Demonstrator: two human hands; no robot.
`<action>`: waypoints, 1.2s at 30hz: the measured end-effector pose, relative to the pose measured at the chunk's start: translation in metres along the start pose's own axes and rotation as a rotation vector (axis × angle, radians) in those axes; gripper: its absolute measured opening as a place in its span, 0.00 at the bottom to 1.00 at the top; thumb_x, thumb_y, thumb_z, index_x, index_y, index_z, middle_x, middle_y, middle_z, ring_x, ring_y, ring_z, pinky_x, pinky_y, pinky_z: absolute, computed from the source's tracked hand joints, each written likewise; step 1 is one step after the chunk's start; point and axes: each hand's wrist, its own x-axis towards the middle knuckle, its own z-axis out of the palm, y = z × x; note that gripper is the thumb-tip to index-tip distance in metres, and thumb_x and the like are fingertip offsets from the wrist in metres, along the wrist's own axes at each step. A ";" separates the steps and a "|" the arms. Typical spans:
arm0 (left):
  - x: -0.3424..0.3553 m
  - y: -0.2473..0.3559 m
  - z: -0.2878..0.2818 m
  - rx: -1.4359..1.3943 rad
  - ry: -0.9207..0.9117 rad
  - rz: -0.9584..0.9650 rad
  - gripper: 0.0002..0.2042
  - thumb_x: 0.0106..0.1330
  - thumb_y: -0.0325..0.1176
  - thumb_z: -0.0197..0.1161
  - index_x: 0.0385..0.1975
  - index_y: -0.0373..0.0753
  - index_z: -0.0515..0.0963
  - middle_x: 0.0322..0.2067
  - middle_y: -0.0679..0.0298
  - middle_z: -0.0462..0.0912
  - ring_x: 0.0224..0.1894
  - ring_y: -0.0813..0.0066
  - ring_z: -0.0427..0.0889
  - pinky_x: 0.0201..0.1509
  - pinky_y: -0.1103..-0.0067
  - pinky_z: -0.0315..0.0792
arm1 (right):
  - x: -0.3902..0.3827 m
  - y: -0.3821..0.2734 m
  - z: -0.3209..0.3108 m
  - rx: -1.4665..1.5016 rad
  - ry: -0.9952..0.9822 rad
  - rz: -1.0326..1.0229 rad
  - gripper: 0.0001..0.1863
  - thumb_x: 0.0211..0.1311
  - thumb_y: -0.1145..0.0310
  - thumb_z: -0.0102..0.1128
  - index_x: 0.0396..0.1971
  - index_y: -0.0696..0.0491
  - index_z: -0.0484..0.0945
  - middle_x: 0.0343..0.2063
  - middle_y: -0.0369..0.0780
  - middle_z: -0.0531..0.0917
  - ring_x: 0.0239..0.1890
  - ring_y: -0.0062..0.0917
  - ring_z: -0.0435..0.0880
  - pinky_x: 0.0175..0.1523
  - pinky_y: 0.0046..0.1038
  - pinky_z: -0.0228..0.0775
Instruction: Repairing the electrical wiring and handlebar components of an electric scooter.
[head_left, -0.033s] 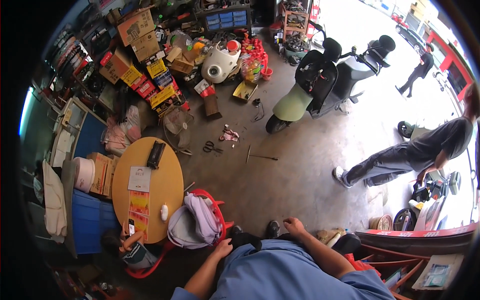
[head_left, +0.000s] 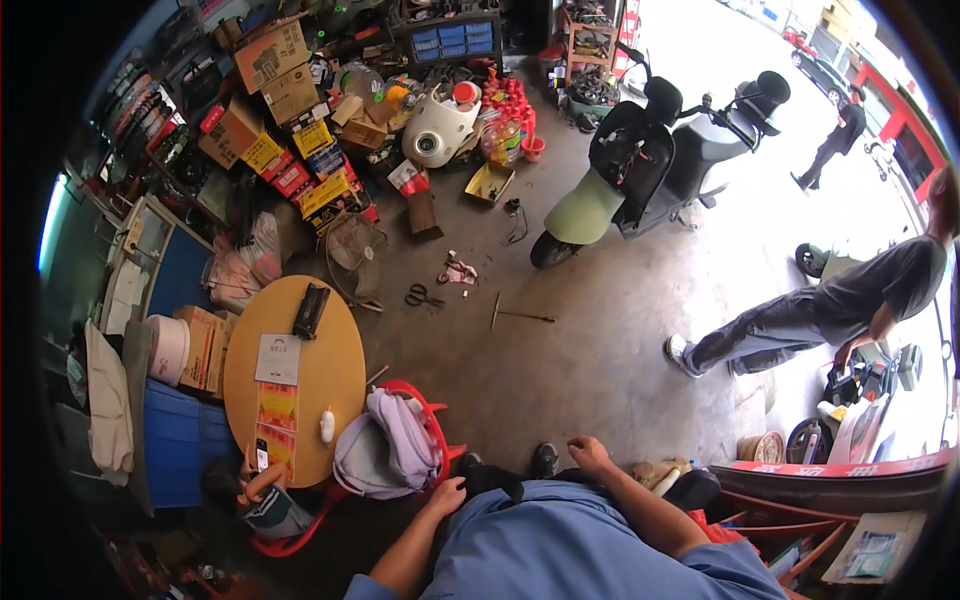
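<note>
My left hand (head_left: pixel 446 497) rests at the left side of my lap beside my dark clothing, its fingers loosely stretched and nothing seen in them. Over my right thigh lies my right hand (head_left: pixel 590 456), fingers slightly bent and apart, also with nothing visible in it. Nearest to the left hand is a red plastic chair (head_left: pixel 441 420) carrying a pale lilac backpack (head_left: pixel 405 435). To the left of it stands an oval wooden table (head_left: pixel 335 370) with a white bottle (head_left: pixel 327 426), printed sheets (head_left: pixel 278 358) and a black case (head_left: pixel 311 311) on it.
A child (head_left: pixel 270 505) sits at the table with a phone (head_left: pixel 262 454). Scissors (head_left: pixel 424 296) and a T-shaped tool (head_left: pixel 520 315) lie on the floor. A green scooter (head_left: pixel 590 205) stands ahead. Another person (head_left: pixel 820 315) is at the right; boxes (head_left: pixel 275 65) are piled far left.
</note>
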 end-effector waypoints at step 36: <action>0.279 0.040 -0.325 -0.434 -0.067 -0.086 0.11 0.55 0.36 0.60 0.34 0.38 0.79 0.34 0.53 0.83 0.40 0.57 0.82 0.43 0.71 0.73 | 0.304 -0.292 -0.055 0.051 0.013 0.041 0.19 0.56 0.61 0.56 0.42 0.58 0.80 0.36 0.45 0.85 0.43 0.30 0.82 0.51 0.30 0.71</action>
